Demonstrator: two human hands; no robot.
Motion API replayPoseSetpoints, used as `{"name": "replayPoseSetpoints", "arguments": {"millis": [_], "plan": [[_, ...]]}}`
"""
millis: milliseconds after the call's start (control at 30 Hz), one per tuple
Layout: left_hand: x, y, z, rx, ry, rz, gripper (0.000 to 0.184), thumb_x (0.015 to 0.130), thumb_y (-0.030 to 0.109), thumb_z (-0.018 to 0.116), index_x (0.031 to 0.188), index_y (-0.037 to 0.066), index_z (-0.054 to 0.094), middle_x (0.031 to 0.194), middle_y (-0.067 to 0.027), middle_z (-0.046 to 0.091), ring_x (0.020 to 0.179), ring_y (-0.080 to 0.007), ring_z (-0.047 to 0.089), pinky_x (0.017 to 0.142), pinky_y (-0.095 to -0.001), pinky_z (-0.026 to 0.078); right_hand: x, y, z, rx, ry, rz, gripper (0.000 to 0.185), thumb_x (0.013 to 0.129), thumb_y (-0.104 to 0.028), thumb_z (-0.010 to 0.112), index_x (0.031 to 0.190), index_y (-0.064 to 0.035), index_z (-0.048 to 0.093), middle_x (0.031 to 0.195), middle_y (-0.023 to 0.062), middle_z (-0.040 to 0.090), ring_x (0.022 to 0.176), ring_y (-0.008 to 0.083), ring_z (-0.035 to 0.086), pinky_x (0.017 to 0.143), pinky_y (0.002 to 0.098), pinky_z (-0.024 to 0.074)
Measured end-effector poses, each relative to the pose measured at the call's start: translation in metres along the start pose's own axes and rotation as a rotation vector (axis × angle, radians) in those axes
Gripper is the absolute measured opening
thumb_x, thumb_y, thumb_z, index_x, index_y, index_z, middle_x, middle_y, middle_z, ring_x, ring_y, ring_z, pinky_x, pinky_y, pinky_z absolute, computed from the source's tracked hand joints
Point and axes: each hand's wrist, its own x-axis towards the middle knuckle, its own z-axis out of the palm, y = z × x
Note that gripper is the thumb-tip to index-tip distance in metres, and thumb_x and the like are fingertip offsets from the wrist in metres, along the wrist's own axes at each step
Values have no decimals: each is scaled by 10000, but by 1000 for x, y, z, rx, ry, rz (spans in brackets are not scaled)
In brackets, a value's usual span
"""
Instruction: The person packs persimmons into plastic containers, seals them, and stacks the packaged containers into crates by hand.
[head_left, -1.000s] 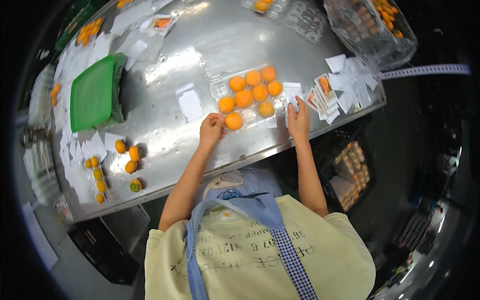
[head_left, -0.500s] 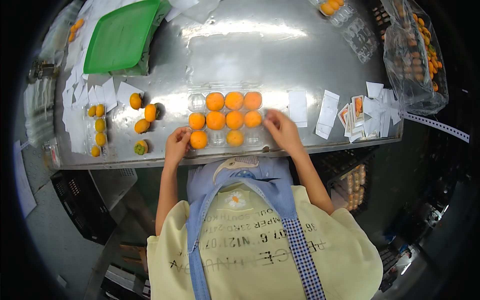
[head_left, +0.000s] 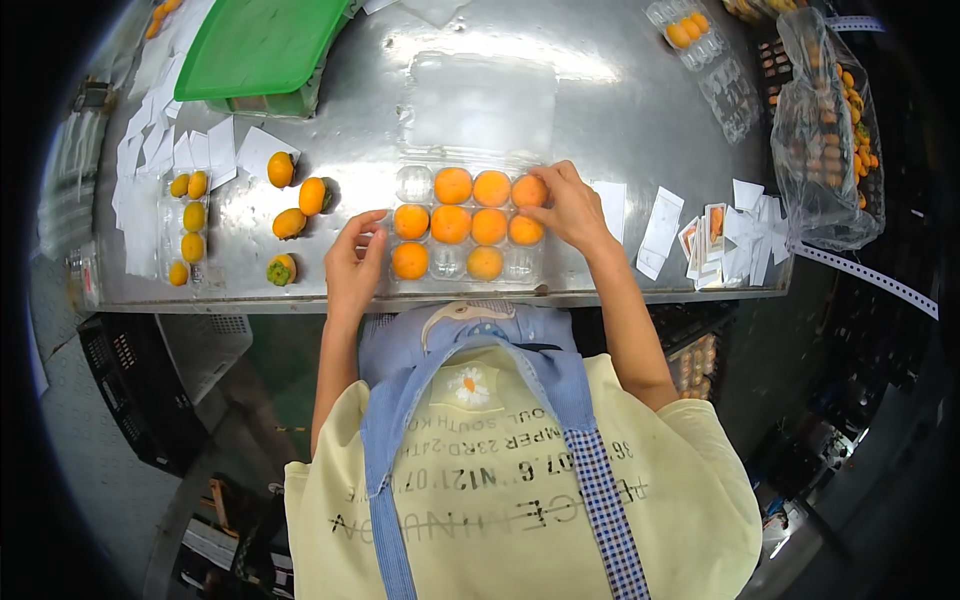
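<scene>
R hand (head_left: 573, 212) was curled narrow round the far-right persimmon (head_left: 523, 192) in the clear plastic tray (head_left: 414, 183) — fingertips at its far side, thumb at its near side, so in contact, but couldn't tell how firm the grip was. L hand (head_left: 352, 258) held nothing visible: fingers part-spread, w/ a gap btwn thumb & index, right beside the tray's left edge; couldn't tell if it touched the plastic.

Tray lay flat on the metal table (head_left: 365, 130) btwn the two hands, w/ nine orange persimmons in its cells: three in the far row, four in the middle, two in the near row, incl. one just beside L hand. Clear lid (head_left: 480, 100) lay opened out beyond the tray, ahead of both hands.

Near L hand, to its left: four loose persimmons (head_left: 289, 223), nearest one w/ green calyx showing. Farther left, a long clear pack (head_left: 170, 235) w/ small yellow-orange fruit, & white paper slips (head_left: 140, 155) spread about it. Ahead & left of L hand — a green plastic bin (head_left: 250, 50), cut off by view's edge.

Right of R hand: white card (head_left: 614, 205), folded white paper (head_left: 660, 232), then picture labels (head_left: 714, 222), fanned out. Well ahead & right of R hand: plastic-wrapped crate (head_left: 812, 140).
</scene>
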Motion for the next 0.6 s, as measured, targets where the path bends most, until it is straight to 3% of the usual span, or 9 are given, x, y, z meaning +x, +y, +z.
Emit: {"name": "replayPoseSetpoints", "arguments": {"millis": [100,167,267,400,467,600], "plan": [[3,17,12,-74,-11,55,244,890,112,580,1125,72,633,901,-43,632,760,-107,567,668,-242,468,-6,2,3,47,91,-52,504,685,-175,800,1133,-69,596,1018,85,548,863,202,619,746,311,521],[3,28,21,-125,-68,61,253,890,106,583,1136,69,624,919,-42,634,782,-106,572,690,-242,476,-16,3,5,240,170,-68,508,686,-129,798,1137,-49,580,1056,91,534,886,196,618,771,308,531],[0,46,42,-283,-304,28,327,934,136,554,1249,52,531,1053,-61,610,900,-121,595,742,-250,499,-35,-11,0,488,258,-137,530,678,-68,795,1147,-25,550,1115,102,506,943,201,607,817,317,537],[-6,75,67,-675,-587,-194,438,949,220,556,1334,54,429,1181,-103,565,979,-171,606,789,-299,518,-56,-40,-9,606,285,-292,566,666,-29,793,1162,-17,520,1158,109,481,1026,214,581,824,315,537],[-8,77,72,-844,-658,-328,488,944,243,572,1357,48,398,1241,-132,526,1013,-192,602,797,-317,527,-62,-51,-11,603,268,-319,565,667,-43,794,1167,-26,530,1153,115,481,1029,210,563,811,307,528],[-12,71,74,-913,-657,-353,465,947,214,564,1354,50,411,1250,-111,522,1027,-181,595,830,-330,533,-66,-63,-13,729,260,-289,463,708,-125,778,1124,-43,591,1099,106,519,926,180,560,726,274,490]]}}
